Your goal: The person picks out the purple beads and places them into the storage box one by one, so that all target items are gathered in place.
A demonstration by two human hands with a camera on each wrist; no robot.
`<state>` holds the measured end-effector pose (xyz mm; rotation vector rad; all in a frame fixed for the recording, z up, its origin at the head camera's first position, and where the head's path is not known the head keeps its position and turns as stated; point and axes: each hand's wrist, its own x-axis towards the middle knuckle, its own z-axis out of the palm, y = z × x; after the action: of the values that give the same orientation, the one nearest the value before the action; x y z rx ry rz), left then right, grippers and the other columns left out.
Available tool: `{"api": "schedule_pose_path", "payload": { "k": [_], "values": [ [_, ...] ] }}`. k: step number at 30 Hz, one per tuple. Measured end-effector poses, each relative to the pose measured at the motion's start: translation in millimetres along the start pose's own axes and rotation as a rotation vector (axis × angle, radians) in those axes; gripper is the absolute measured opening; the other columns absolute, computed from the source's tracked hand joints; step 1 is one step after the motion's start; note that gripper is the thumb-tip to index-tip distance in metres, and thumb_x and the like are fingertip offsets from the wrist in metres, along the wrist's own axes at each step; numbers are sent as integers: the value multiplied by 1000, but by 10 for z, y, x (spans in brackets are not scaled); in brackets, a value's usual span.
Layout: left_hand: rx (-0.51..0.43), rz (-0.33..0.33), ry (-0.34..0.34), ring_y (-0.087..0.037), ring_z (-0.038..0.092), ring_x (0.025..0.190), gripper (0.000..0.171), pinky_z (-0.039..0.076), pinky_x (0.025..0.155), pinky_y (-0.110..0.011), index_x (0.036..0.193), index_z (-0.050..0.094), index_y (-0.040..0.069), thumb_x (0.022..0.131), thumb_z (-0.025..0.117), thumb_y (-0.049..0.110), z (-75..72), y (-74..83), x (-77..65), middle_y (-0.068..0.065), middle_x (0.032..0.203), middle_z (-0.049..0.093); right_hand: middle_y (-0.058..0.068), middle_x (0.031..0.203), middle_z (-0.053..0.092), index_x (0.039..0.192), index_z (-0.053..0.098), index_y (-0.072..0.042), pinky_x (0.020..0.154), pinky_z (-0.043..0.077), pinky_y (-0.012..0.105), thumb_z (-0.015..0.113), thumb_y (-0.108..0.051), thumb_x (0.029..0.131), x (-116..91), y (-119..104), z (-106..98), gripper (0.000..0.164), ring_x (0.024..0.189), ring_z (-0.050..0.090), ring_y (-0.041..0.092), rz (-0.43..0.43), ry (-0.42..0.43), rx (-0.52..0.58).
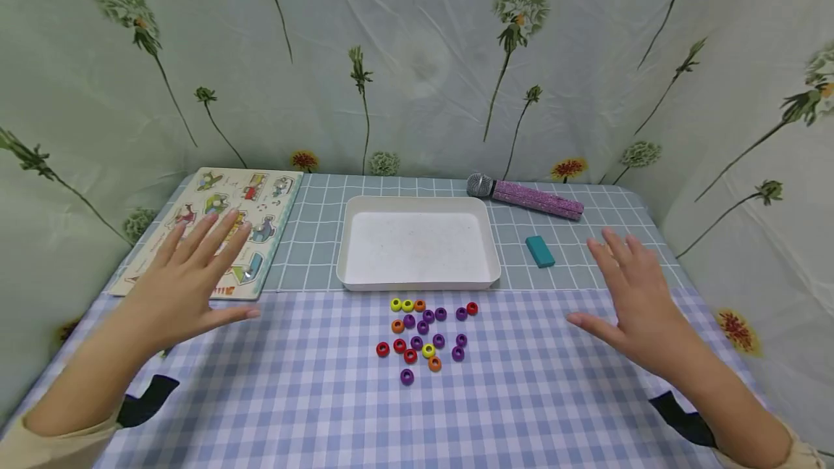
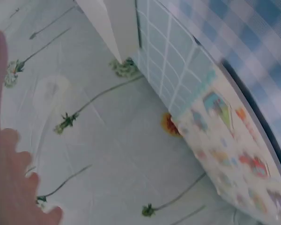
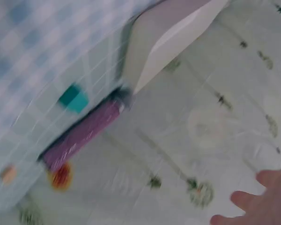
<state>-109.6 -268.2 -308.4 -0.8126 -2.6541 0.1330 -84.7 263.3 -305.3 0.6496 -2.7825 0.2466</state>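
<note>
My left hand (image 1: 185, 281) is held above the table at left, fingers spread and straight, in front of a picture book (image 1: 281, 197). At right my right hand (image 1: 641, 306) hovers with its fingers apart, nearest to a small teal block (image 1: 540, 252). Neither hand holds anything. Between them lie several loose ring-shaped beads (image 1: 409, 321) in purple, red, orange and yellow. A shallow white tray (image 1: 417, 286) stands just behind the beads. Fingers of the left hand (image 2: 11, 178) and the right hand (image 3: 267, 197) show at the edges of the wrist views.
A microphone (image 1: 537, 200) with a glittery purple handle lies at the back right. Blue checked cloth (image 1: 293, 396) covers the front of the table, and a grey-blue grid cloth (image 1: 313, 237) the back. A flower-printed curtain (image 1: 423, 114) hangs behind and at both sides.
</note>
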Motion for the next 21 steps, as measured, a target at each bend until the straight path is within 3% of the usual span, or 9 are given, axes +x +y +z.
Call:
{"api": "schedule_pose_path", "payload": {
  "k": [4, 8, 12, 16, 21],
  "values": [
    [-58, 93, 107, -29, 7, 122, 99, 7, 98, -44, 133, 15, 6, 61, 44, 69, 89, 99, 163, -14, 136, 9, 8, 136, 8, 133, 11, -12, 92, 15, 54, 66, -36, 67, 54, -203, 110, 89, 122, 8, 27, -50, 2, 195],
    [-150, 153, 195, -30, 13, 121, 99, 12, 98, -42, 131, 18, 1, 62, 47, 66, 231, 256, 332, -15, 135, 13, 4, 135, 13, 133, 13, -15, 89, 26, 50, 63, -31, 72, 94, -387, 311, 81, 121, 14, 21, -70, -52, 393],
    [-237, 146, 220, -28, 16, 121, 99, 15, 98, -38, 131, 17, 0, 61, 56, 60, 419, 399, 495, -14, 135, 15, 1, 131, 22, 131, 18, -21, 90, 31, 43, 59, -31, 75, 127, -509, 594, 70, 117, 23, 18, -66, -114, 575],
    [-336, 33, 126, -25, 16, 121, 99, 23, 95, -41, 133, 10, 5, 63, 56, 58, 625, 498, 617, -10, 136, 13, 1, 125, 33, 127, 29, -20, 86, 37, 37, 58, -27, 76, 153, -580, 895, 59, 110, 35, 19, -75, -166, 744],
    [-517, -207, -83, -26, 14, 121, 98, 24, 94, -45, 133, -2, 16, 65, 50, 61, 826, 565, 691, -8, 137, 7, 1, 116, 44, 118, 43, -12, 80, 42, 33, 58, -22, 77, 174, -612, 1143, 45, 100, 45, 19, -69, -259, 872]
  ]
}}
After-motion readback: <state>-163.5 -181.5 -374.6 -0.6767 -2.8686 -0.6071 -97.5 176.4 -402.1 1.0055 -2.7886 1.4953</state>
